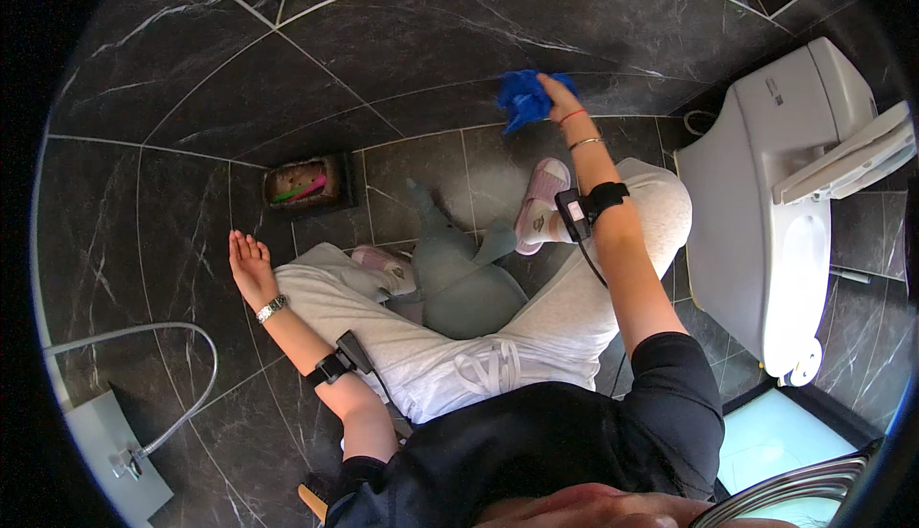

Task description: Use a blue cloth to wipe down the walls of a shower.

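In the head view, the person sits cross-legged on the dark tile floor [191, 78]. The right hand [558, 95] is closed in a grip on a blue cloth [522, 99], pressed to the floor ahead of the feet, near the toilet [766, 202]. The left hand [247, 262] lies open and empty, palm flat on the floor near the drain [308, 185]. Stretched this far forward, the person could lose balance if the propping palm slides on a possibly wet tile, and the cloth may bunch up.

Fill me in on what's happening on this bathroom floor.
A person squats on the dark marble-look tile floor beside a white toilet. Their right hand presses a crumpled blue cloth to the tiles in front of them. Their left hand is open, palm down near the floor, holding nothing. A small floor drain opening with colourful items inside lies ahead of it.
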Demonstrator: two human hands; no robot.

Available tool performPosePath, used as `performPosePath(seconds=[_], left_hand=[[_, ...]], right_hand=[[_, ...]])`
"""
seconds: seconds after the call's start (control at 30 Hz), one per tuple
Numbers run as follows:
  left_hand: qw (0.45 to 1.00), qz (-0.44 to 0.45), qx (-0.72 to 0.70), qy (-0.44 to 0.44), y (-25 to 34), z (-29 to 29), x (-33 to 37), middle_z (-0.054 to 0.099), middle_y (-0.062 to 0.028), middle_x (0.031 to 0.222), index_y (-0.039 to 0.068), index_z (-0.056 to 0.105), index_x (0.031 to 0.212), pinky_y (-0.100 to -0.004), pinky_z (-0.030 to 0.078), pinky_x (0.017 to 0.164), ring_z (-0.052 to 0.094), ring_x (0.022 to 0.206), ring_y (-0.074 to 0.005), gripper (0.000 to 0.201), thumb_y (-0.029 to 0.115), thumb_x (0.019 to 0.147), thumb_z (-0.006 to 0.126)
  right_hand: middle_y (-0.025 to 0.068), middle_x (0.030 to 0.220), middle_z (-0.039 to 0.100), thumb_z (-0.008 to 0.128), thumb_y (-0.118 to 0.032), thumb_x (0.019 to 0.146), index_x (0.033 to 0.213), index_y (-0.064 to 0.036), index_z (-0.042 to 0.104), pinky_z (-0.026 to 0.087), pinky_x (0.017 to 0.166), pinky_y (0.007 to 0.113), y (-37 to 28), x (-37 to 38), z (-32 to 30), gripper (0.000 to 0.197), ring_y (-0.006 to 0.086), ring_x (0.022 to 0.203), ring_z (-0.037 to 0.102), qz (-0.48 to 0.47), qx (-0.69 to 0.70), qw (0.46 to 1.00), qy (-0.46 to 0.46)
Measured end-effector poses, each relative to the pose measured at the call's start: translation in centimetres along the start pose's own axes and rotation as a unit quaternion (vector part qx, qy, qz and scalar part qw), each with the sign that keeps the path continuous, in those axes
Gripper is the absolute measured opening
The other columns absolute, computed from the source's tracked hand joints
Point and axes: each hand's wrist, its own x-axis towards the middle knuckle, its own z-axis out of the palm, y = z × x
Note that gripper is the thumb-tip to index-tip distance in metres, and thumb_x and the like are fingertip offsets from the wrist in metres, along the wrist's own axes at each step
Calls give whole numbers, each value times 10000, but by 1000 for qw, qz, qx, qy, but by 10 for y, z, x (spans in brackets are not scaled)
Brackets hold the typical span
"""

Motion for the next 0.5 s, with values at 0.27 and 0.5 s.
performPosePath(seconds=[0.27, 0.5], left_hand=[[999, 6, -43, 7, -5, 1, -8, 587, -15, 1037, 64, 534, 1085, -293, 447, 756, 544, 876, -136, 238, 167, 884, 458], [998, 38, -54, 17, 11, -39, -25, 572, -22, 1072, 62, 519, 1122, -297, 450, 794, 538, 930, -137, 262, 161, 883, 479]], right_hand=[[68, 852, 617, 420, -215, 896, 914, -27, 572, 495, 735, 301, -37, -62, 130, 242, 157, 774, 589, -39, 77, 942, -326], [51, 890, 602, 585, -153, 753, 926, -40, 594, 445, 736, 267, -126, -213, 185, 207, 141, 830, 558, -449, -36, 890, -69]])
